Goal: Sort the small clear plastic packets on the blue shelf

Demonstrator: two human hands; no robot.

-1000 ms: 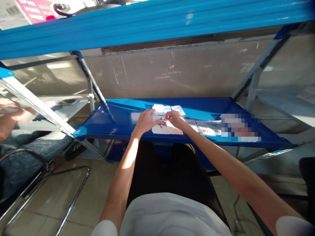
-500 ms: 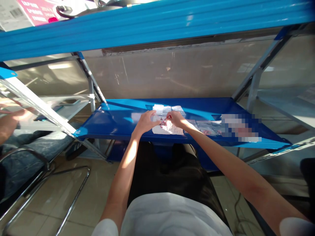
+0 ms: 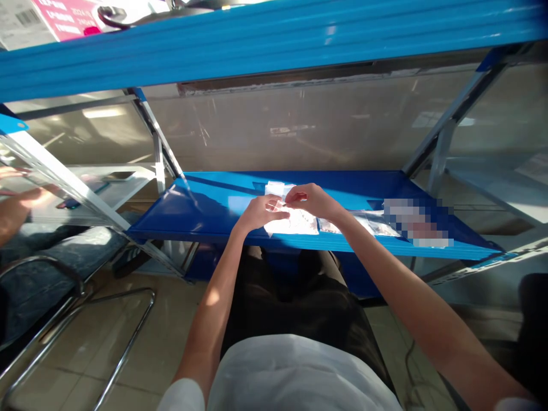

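My left hand (image 3: 262,213) is curved above a bright white sheet (image 3: 303,224) lying on the blue shelf (image 3: 205,211). Its thumb and fingers curl toward a tiny reddish item, too small to name. Beside it, my right hand (image 3: 315,201) pinches with thumb and fingertips, close to the left fingertips; what sits in the pinch is hidden. Small white packets (image 3: 276,188) lie behind the left fingers, partly covered by the right hand. Right of the sheet, clear plastic bags (image 3: 370,220) with small contents rest along the front of the shelf.
Overhead runs a blue shelf beam (image 3: 274,43), with a pink and white box (image 3: 68,20) on top. Metal posts (image 3: 64,171) stand at both sides. Another person's hand (image 3: 25,202) is at the far left, above a metal-framed chair (image 3: 128,337). A blurred-out patch covers the shelf's right end.
My right hand has risen slightly and turned over the sheet, its fingertips nearer the left hand. The reddish cluster seen between my hands is now mostly out of sight.
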